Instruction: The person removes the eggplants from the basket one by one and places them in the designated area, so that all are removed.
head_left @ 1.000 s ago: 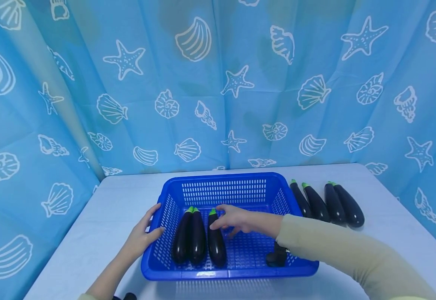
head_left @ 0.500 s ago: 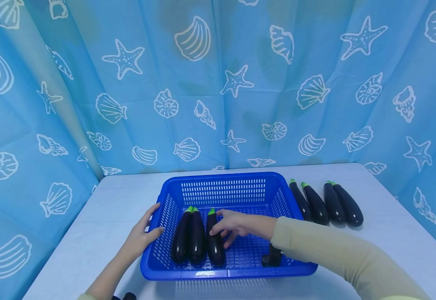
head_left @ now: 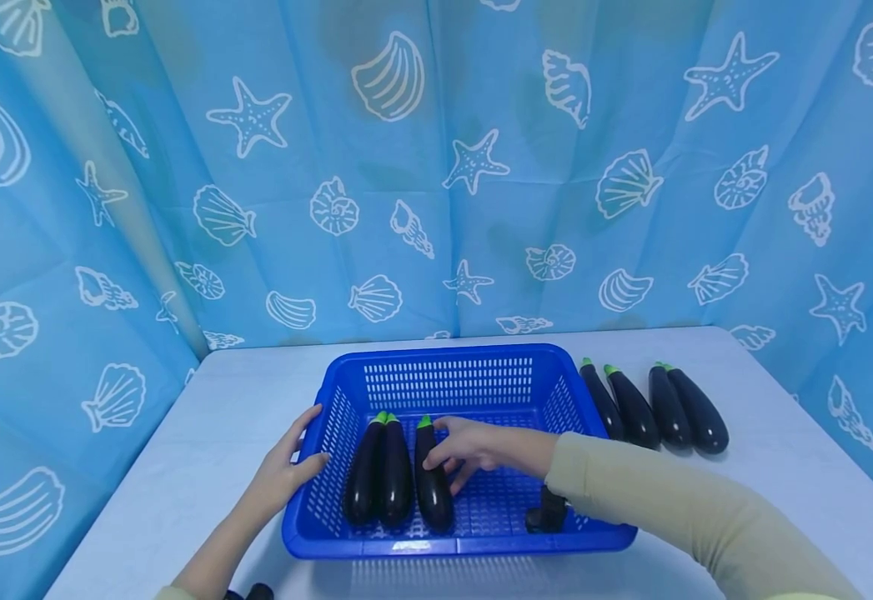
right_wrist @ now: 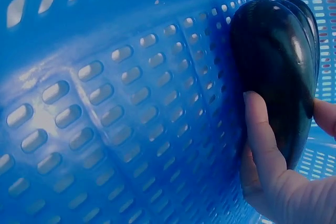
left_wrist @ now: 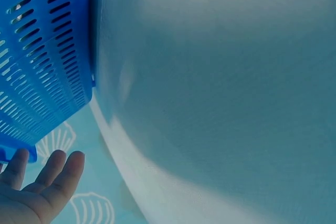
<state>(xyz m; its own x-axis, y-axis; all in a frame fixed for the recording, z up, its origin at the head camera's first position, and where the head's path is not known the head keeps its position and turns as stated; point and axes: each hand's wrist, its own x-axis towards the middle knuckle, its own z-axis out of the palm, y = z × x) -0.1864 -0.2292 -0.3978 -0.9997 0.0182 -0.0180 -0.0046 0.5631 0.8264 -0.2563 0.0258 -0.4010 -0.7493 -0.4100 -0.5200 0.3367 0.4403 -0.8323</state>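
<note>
A glossy purple-black, elongated eggplant (head_left: pixel 434 504) with a bright green cap lies lengthwise, cap end up-frame, inside an upright, rectangular, blue perforated-plastic basket (head_left: pixel 459 547) at lower centre.

Bright, even, cool light across head view; white glints on eggplants (head_left: pixel 396 487), glare along front rim of blue basket (head_left: pixel 481 547), shell prints stretching toward edges of curtain (head_left: pixel 511 100). Left wrist view dimmer, broad soft-edged shadow over tablecloth (left_wrist: pixel 226 103). Right wrist view hazy, detail soft, hot glare on basket.
</note>
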